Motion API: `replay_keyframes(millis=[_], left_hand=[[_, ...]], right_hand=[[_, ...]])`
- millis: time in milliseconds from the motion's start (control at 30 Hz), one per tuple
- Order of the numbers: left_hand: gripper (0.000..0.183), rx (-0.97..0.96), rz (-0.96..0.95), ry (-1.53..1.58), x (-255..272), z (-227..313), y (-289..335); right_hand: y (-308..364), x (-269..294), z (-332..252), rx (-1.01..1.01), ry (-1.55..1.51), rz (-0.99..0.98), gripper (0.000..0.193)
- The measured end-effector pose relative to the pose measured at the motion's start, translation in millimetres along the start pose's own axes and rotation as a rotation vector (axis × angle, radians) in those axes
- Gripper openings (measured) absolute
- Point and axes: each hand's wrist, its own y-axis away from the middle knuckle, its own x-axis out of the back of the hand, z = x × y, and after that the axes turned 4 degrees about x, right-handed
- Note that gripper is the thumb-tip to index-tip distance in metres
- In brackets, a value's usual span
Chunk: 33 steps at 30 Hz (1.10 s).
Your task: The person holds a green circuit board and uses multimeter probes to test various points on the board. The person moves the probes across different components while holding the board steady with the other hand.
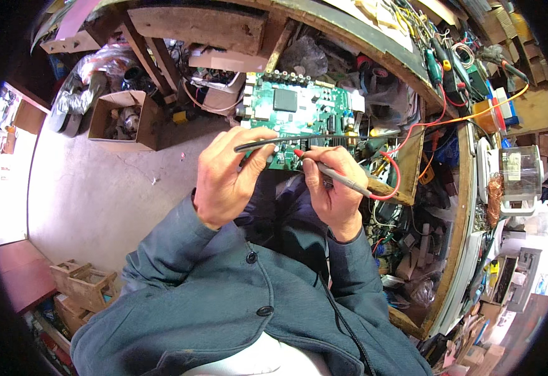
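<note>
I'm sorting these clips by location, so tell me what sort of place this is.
Probably an electronics repair workshop: the right hand holds a red-tipped probe at a green circuit board, and coloured wires lie heaped on a bench.

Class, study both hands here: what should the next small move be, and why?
Probably, the bare right hand should steady the slim grey, red-tipped test probe on one spot of the green rectangular circuit board. It is held like a pen with its tip at the board's near part, but contact can't be confirmed; the bare left hand holds a slender black lead over the board.
</note>
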Motion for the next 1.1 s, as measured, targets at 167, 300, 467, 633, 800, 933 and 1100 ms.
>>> replay_keyframes(millis=[167, 300, 467, 633, 800, 933, 1100], left_hand=[[0.021, 0.011, 0.004, 0.021, -4.5, -2.2, 0.0], [0.021, -0.023, 0.009, 0.01, -6.9, -3.0, -2.4], [0.02, 0.041, -0.019, 0.022, -7.9, -0.8, -2.9], [0.022, 0.007, -0.002, 0.002, -7.5, -2.5, -1.7], [0.019, 0.073, -0.041, 0.053, -7.9, 5.5, -5.5], [0.019, 0.044, -0.031, 0.018, -5.9, 3.1, -4.3], [0.021, 0.052, -0.033, 0.034, -7.6, 1.6, -4.7]], right_hand=[[0.5, 0.3, -0.1, -0.005, 0.012, -0.014, 0.013], [1.3, -0.6, 0.0, -0.012, 0.008, -0.011, 0.013], [5.5, -2.9, 1.7, -0.016, -0.009, 0.011, 0.014], [1.1, -0.7, 1.5, 0.017, -0.009, -0.004, 0.015], [1.8, 2.0, 5.6, 0.012, -0.04, 0.01, 0.011], [2.0, 0.7, 0.8, -0.027, -0.055, -0.001, 0.012], [4.7, -0.5, 2.8, -0.006, 0.006, 0.016, 0.015]])
